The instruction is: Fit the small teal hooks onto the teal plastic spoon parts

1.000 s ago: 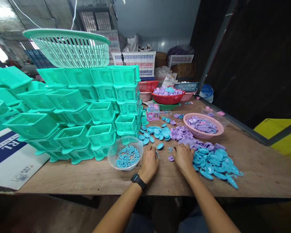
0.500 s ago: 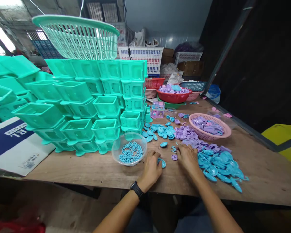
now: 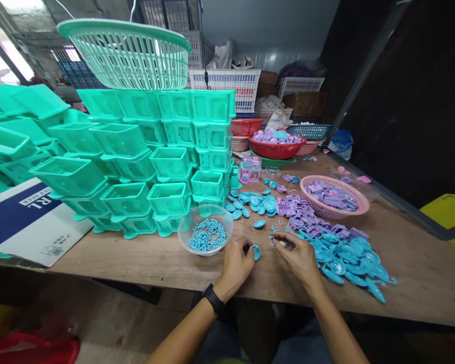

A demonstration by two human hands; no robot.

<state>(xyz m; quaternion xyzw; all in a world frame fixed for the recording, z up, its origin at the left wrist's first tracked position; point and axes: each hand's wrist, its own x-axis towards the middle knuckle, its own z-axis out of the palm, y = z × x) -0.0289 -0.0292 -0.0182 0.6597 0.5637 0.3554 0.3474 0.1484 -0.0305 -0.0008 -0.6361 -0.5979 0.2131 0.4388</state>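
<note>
A: Left hand [image 3: 238,262]?
B: Pinching blue oval piece [image 3: 256,252] near clear bowl [image 3: 184,227], probably steadying it.
A: Right hand [image 3: 300,254]?
B: Curled; can't tell if gripping. Blue pile [image 3: 351,257] alongside, probably for reach.

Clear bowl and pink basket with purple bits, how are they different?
The clear bowl is see-through; the pink basket has small holes in its sides. The bowl holds blue bits; the basket holds mostly purple bits. The bowl is close beside the left hand; the basket is farther off, beyond the right hand. Both stand on the table.
</note>
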